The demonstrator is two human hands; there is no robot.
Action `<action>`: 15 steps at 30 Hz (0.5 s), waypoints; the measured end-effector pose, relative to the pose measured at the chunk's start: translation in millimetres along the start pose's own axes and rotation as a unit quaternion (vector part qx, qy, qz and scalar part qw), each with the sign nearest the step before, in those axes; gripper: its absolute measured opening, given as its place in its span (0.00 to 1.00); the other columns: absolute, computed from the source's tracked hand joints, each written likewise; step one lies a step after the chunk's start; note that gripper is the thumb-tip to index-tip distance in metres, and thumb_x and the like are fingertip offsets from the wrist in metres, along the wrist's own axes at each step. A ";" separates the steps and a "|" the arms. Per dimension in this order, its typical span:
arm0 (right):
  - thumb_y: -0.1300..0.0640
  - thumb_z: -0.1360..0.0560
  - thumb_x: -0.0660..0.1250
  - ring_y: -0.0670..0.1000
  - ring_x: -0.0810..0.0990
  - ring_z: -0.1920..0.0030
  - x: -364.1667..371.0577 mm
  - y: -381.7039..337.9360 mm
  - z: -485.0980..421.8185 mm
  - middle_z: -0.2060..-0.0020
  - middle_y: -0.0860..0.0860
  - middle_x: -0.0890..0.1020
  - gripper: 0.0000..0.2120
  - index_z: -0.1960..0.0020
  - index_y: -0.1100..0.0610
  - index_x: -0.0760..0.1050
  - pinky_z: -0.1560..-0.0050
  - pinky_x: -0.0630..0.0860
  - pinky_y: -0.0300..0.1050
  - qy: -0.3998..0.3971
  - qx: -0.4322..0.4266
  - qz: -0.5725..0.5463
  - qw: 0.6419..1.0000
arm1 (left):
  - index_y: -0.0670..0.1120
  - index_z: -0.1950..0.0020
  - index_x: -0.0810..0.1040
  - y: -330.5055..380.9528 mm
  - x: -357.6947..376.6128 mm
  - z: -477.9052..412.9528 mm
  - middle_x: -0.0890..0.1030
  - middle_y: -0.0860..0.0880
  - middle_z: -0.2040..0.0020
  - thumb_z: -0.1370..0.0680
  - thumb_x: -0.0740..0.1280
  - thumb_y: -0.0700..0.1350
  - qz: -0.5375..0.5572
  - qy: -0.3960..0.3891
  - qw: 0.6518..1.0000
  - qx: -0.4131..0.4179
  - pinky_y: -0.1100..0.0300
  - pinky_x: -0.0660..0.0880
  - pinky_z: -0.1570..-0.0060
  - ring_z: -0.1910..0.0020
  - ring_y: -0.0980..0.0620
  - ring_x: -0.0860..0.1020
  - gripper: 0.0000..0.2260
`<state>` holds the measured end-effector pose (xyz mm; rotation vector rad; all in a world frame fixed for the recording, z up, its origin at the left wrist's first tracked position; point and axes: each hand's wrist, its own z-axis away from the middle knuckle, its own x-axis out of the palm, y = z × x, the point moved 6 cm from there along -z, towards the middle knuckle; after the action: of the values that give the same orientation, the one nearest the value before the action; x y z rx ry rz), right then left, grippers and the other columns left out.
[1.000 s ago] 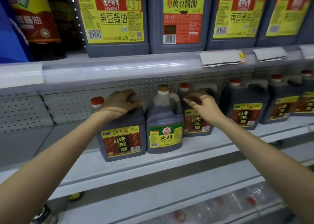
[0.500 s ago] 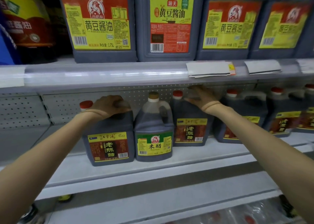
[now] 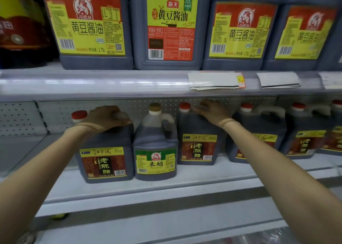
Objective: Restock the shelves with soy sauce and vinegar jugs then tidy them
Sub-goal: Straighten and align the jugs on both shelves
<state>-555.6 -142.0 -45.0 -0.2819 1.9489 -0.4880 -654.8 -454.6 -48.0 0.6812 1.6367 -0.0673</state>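
On the middle shelf (image 3: 166,186) stand dark vinegar jugs. My left hand (image 3: 105,117) grips the top handle of the leftmost red-capped jug (image 3: 106,160). Beside it stands a rice vinegar jug (image 3: 155,151) with a green label and a tan cap. My right hand (image 3: 212,111) rests on top of the second red-capped jug (image 3: 199,147), at its handle, fingers reaching back; whether they curl round the handle is hidden. More red-capped jugs (image 3: 259,132) continue to the right. Large soy sauce jugs (image 3: 88,27) line the upper shelf.
The upper shelf edge (image 3: 111,84) hangs just above my hands, with paper price tags (image 3: 214,80) clipped to it. A perforated back panel (image 3: 22,117) and bare shelf lie left of the jugs. A lower shelf (image 3: 166,225) runs beneath.
My right hand went from the front of the second jug up onto its top and further back. The left hand stays on its jug's handle. The camera moved closer.
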 end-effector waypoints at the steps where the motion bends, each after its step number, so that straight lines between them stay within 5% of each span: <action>1: 0.51 0.22 0.62 0.58 0.70 0.34 -1.0 0.0 0.4 0.35 0.54 0.75 0.16 0.39 0.59 0.75 0.33 0.59 0.47 0.002 -0.004 -0.005 1.000 | 0.49 0.48 0.73 0.5 0.1 0.7 0.74 0.50 0.51 0.27 0.68 0.62 0.002 -0.001 1.000 0.000 0.57 0.63 0.53 0.52 0.49 0.70 0.18; 15: 0.57 0.25 0.67 0.48 0.75 0.45 -9.9 3.3 10.6 0.45 0.52 0.79 0.13 0.43 0.63 0.76 0.45 0.63 0.35 -0.040 0.003 -0.093 0.995 | 0.49 0.48 0.73 -2.8 -2.1 -0.5 0.76 0.48 0.51 0.25 0.68 0.56 0.033 -0.037 0.998 0.039 0.57 0.64 0.52 0.52 0.49 0.73 0.14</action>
<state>-541.9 -137.2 -42.3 -0.4752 1.8512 -0.5936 -656.6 -457.6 -46.9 0.7824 1.5449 -0.1072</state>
